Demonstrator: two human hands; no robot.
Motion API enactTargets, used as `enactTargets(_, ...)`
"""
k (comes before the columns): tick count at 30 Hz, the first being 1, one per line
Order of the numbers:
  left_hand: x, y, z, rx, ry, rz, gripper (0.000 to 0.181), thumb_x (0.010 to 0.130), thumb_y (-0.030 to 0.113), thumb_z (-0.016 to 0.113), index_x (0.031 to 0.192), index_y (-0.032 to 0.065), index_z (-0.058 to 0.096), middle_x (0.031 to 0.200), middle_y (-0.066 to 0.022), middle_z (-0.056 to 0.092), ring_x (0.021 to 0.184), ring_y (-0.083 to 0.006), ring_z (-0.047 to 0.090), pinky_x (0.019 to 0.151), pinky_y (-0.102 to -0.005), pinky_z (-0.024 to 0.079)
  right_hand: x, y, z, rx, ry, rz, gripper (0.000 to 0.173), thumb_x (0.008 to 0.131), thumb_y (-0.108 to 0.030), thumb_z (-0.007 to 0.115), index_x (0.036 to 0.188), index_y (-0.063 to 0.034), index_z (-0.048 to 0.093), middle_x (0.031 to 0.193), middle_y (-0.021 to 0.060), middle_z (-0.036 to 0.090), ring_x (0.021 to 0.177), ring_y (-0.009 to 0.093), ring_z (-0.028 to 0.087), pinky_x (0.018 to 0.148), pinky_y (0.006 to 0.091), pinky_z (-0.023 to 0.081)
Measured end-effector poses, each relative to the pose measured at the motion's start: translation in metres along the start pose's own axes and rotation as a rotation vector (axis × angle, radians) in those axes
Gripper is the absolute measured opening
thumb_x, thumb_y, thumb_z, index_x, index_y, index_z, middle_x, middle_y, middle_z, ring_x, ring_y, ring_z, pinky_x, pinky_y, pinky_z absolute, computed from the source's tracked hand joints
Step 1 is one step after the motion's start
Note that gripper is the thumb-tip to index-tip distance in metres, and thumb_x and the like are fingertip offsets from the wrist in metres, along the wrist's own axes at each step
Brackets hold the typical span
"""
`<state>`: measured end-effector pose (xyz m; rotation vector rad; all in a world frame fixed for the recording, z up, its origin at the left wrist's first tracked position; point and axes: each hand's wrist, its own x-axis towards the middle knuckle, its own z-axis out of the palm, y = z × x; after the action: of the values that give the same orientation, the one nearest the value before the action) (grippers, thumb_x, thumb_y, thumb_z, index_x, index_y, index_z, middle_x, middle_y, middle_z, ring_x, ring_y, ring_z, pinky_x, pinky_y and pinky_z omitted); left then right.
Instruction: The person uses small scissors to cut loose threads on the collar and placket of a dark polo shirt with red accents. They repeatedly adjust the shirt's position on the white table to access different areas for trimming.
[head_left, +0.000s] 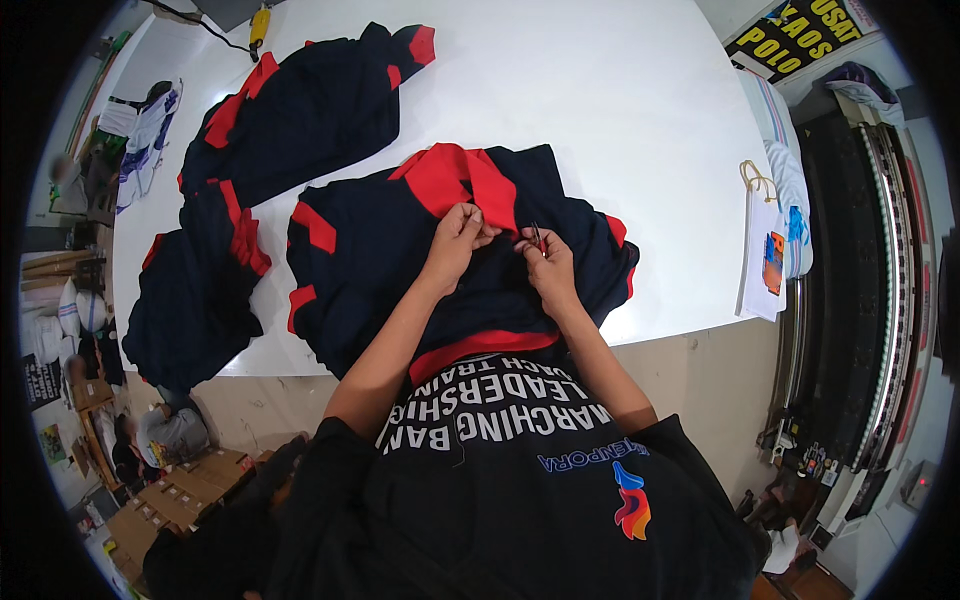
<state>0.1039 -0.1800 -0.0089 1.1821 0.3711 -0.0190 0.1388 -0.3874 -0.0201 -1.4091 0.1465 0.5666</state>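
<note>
A navy polo shirt with red trim (360, 232) lies spread on the white table before me, its red collar (435, 180) towards the far side. My left hand (459, 244) pinches the cloth at the near end of the red collar. Close to its right, my right hand (550, 266) holds a small dark metal tool, perhaps thread snips (537, 237), by the red tip of the collar. The fingers cover most of the tool, so its kind is uncertain. More navy and red shirts lie in a pile (315, 112) at the far left and another (195, 307) at the left.
A yellow-handled tool (259, 27) with a black cord lies at the far left edge. White and purple cloth (146, 131) is on the table's left. A white paper bag (761, 262) lies at the right edge, beside a large machine (832, 300). People are at the left, beyond the table.
</note>
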Motion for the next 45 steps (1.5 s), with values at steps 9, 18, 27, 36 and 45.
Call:
enactTargets(9,-0.005,-0.002,0.008,0.218,-0.091,0.003,0.016,0.123,0.023,0.058,0.121,0.0093,0.065,0.106,-0.0008,0.071,0.087,-0.0081,0.063,0.074,-0.0249,0.051,-0.011,-0.027,0.033,-0.582,0.170,-0.685,0.042,0.095,-0.018,0.093,0.127,0.0009,0.073,0.113,0.0128,0.080,0.100,0.024,0.077,0.088,0.0337,0.060)
enactTargets(18,-0.011,-0.011,0.013,0.184,0.047,-0.049,0.015,0.124,0.022,0.057,0.121,0.0082,0.063,0.113,-0.0035,0.073,0.106,-0.0135,0.073,0.093,-0.0335,0.059,0.000,-0.017,0.011,-0.924,0.253,-0.721,0.031,0.097,-0.002,0.081,0.126,-0.0027,0.069,0.113,0.0166,0.077,0.095,0.034,0.079,0.080,0.0419,0.062)
enactTargets(27,-0.021,-0.003,0.017,0.354,0.113,0.070,0.016,0.122,0.020,0.059,0.119,0.0057,0.064,0.106,-0.0039,0.077,0.096,-0.0105,0.072,0.083,-0.0271,0.055,-0.001,0.001,0.015,-1.033,0.028,-0.702,0.036,0.101,-0.007,0.078,0.133,-0.0074,0.061,0.112,0.0171,0.081,0.091,0.045,0.081,0.075,0.0538,0.064)
enactTargets(36,-0.029,0.006,0.013,0.215,0.143,-0.055,0.020,0.125,0.025,0.055,0.124,0.0070,0.062,0.116,-0.0066,0.079,0.098,-0.0129,0.076,0.085,-0.0283,0.058,-0.009,-0.008,0.014,-0.621,-0.050,-0.622,0.030,0.111,-0.011,0.071,0.139,-0.0018,0.065,0.122,0.0222,0.082,0.102,0.039,0.084,0.086,0.0445,0.065)
enactTargets(45,-0.029,0.005,0.013,0.193,0.142,-0.011,0.021,0.124,0.022,0.054,0.123,0.0032,0.063,0.113,-0.0074,0.081,0.111,-0.0156,0.076,0.099,-0.0336,0.058,-0.027,-0.017,0.014,-0.705,-0.096,-0.562,0.024,0.111,-0.008,0.069,0.134,-0.0003,0.065,0.114,0.0193,0.082,0.091,0.033,0.082,0.083,0.0398,0.063)
